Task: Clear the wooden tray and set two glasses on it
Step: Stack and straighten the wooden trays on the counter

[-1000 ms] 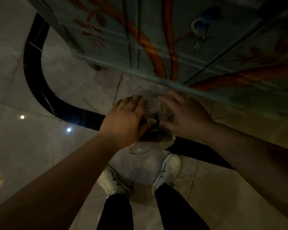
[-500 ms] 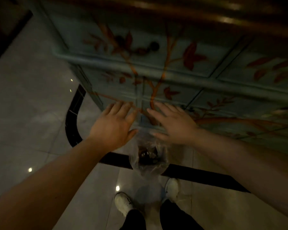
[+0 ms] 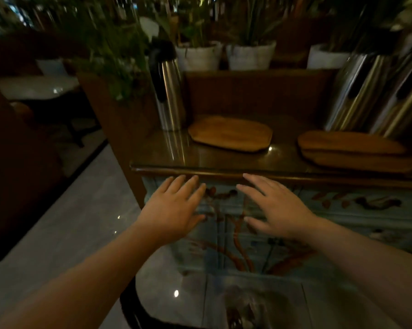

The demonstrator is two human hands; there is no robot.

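A flat, oval, warm-brown wooden tray (image 3: 230, 133) lies bare on the glossy dark counter (image 3: 224, 160), set back from the front edge and left of the middle. Toward the counter's right end, well apart from it, two more brown wooden trays (image 3: 350, 143) of the same flat, rounded shape lie stacked, the upper one slightly offset, close to the front edge.

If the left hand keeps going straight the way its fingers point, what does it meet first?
Probably the front lip of the sideboard top, just past the left hand. If the hand clears that lip, the empty wooden tray lies beyond. Depth is hard to judge here.
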